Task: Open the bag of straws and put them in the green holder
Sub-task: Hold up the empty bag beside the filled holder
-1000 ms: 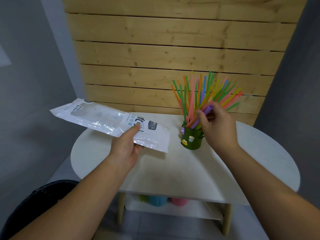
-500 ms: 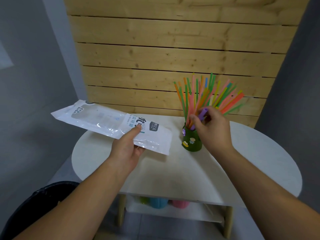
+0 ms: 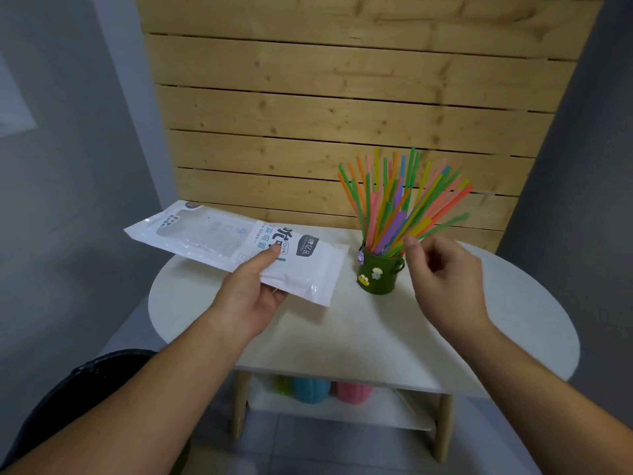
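Standing in the green holder (image 3: 378,272), straws (image 3: 387,207) fan just beside right grip (image 3: 442,269).

We read print only on the white bag (image 3: 219,241) held by the left hand (image 3: 251,296). Just beyond the thumb stands "Drink" in a small frame, with large Chinese characters beside it, partly covered. A dark badge (image 3: 307,246) to the right of the thumb has characters too small to read.
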Demonstrator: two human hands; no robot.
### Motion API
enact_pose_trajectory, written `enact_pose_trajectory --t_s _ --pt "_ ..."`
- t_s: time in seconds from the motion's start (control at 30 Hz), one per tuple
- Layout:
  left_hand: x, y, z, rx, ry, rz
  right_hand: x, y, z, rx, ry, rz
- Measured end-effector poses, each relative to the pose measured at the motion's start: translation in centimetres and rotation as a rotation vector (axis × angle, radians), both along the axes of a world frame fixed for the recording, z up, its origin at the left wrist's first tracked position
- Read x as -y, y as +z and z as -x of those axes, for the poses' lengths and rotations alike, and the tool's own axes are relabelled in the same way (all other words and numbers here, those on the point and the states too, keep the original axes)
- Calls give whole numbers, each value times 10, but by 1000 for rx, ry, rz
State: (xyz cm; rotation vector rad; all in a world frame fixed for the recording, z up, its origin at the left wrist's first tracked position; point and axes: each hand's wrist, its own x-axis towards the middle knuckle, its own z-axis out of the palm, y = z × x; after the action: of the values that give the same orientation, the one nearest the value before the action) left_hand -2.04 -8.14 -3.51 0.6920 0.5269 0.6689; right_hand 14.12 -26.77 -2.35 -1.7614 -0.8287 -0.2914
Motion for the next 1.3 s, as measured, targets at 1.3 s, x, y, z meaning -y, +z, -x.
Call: enact_pose_trajectory --t_s 1.3 --pt "28 -106 284 -632 390 315 -159 -113 259 -1131 454 484"
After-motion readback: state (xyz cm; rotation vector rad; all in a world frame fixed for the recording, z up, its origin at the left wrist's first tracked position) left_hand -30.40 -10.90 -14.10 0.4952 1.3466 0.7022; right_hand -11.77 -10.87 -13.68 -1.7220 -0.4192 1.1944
